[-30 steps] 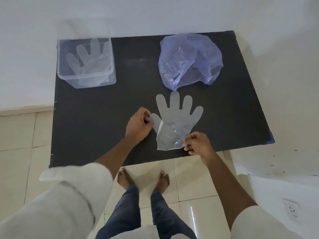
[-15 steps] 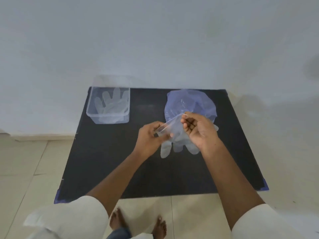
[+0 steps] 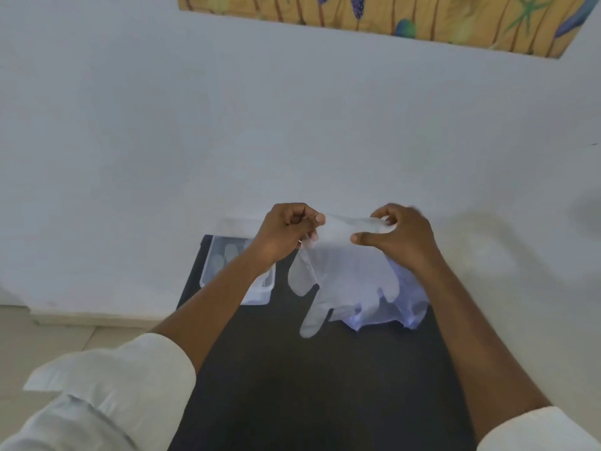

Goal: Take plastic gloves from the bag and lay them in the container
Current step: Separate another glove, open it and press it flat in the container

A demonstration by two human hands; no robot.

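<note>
A clear plastic glove (image 3: 341,275) hangs in the air, fingers pointing down, above the black table. My left hand (image 3: 286,232) pinches the left corner of its cuff and my right hand (image 3: 396,236) pinches the right corner, stretching the cuff between them. Behind the glove lies the bluish plastic bag (image 3: 413,304), mostly hidden by the glove and my right forearm. The clear container (image 3: 214,255) stands at the table's far left corner with other gloves inside, partly covered by my left forearm.
The black table (image 3: 309,385) stands against a pale wall (image 3: 162,141). Tiled floor (image 3: 48,336) shows at the left. A patterned yellow cloth (image 3: 390,17) hangs high on the wall.
Both hands lifted the glove off the table and raised it, spreading its cuff apart. The camera tilted upward, so the wall fills most of the view.
</note>
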